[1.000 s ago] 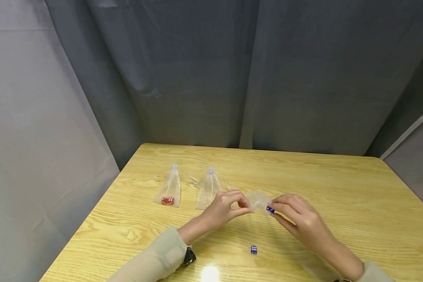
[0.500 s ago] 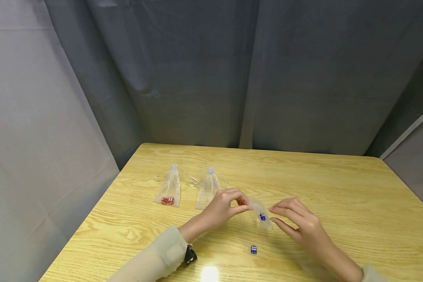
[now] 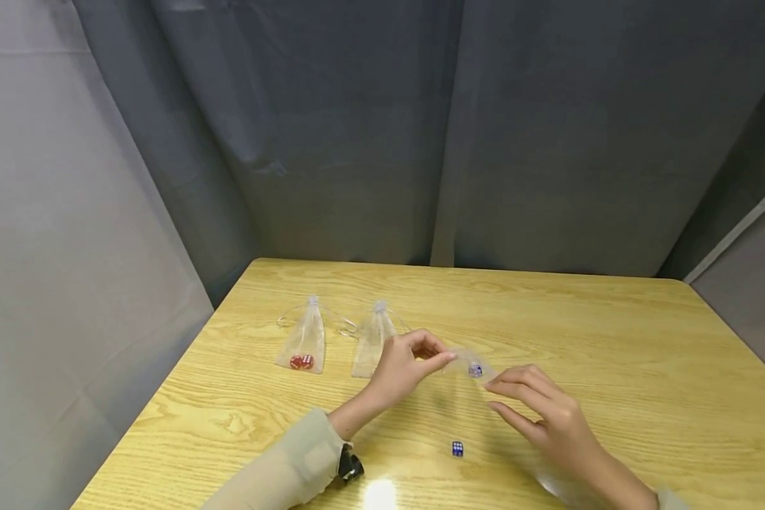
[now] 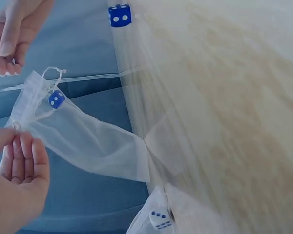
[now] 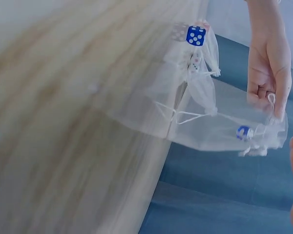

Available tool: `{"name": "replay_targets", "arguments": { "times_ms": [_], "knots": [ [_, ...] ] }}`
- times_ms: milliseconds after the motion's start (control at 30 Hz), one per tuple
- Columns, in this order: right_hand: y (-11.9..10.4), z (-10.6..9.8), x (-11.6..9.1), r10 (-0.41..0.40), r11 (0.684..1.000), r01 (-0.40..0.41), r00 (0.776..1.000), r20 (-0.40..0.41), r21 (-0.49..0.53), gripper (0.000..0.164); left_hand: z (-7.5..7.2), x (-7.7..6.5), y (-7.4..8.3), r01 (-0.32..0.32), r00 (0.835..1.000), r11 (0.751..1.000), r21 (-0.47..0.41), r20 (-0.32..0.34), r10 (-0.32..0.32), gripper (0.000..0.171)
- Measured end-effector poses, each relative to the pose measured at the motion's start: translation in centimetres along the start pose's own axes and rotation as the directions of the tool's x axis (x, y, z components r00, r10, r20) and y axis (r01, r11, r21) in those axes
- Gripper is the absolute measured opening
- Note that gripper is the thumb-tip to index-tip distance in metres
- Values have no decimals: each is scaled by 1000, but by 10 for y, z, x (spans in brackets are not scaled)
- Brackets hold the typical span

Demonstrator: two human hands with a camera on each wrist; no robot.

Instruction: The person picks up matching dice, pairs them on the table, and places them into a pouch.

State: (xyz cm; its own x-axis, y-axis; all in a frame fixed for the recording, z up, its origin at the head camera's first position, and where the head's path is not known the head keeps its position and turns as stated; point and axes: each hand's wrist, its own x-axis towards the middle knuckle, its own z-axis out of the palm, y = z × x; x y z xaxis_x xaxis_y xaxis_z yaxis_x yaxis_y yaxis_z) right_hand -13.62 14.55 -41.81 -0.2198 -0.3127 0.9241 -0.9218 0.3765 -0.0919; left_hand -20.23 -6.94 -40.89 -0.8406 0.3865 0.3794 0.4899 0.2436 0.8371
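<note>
My left hand [image 3: 400, 372] pinches the mouth edge of a white sheer drawstring pouch [image 4: 97, 141], which hangs down over the table. Inside the pouch, close under its gathered mouth, is a blue die [image 4: 56, 99] with white dots. My right hand [image 3: 548, 411] is at the pouch's right side, thumb and fingers spread apart with nothing between them; the left wrist view shows a gap between it and the pouch. A second blue die [image 3: 457, 448] lies on the table in front of the hands.
Two more sheer pouches lie to the left on the wooden table [image 3: 612, 340]. The far-left pouch [image 3: 309, 336] holds red dice [image 3: 302, 362]; the other pouch [image 3: 372, 343], partly behind my left hand, holds a white die [image 4: 160, 219]. Grey curtains [image 3: 331, 142] stand behind the table.
The blue die has passed from my right fingers into the pouch. My right fingers have let it go and spread; my left hand has lifted the pouch's mouth slightly.
</note>
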Motion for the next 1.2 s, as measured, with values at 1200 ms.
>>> {"name": "replay_targets", "arguments": {
  "times_ms": [1200],
  "knots": [
    [5,24,-24,-43,997,71,733,679,-13,23,-3,-4,-2,29,999,995,-92,20,-27,14]
  ]
}}
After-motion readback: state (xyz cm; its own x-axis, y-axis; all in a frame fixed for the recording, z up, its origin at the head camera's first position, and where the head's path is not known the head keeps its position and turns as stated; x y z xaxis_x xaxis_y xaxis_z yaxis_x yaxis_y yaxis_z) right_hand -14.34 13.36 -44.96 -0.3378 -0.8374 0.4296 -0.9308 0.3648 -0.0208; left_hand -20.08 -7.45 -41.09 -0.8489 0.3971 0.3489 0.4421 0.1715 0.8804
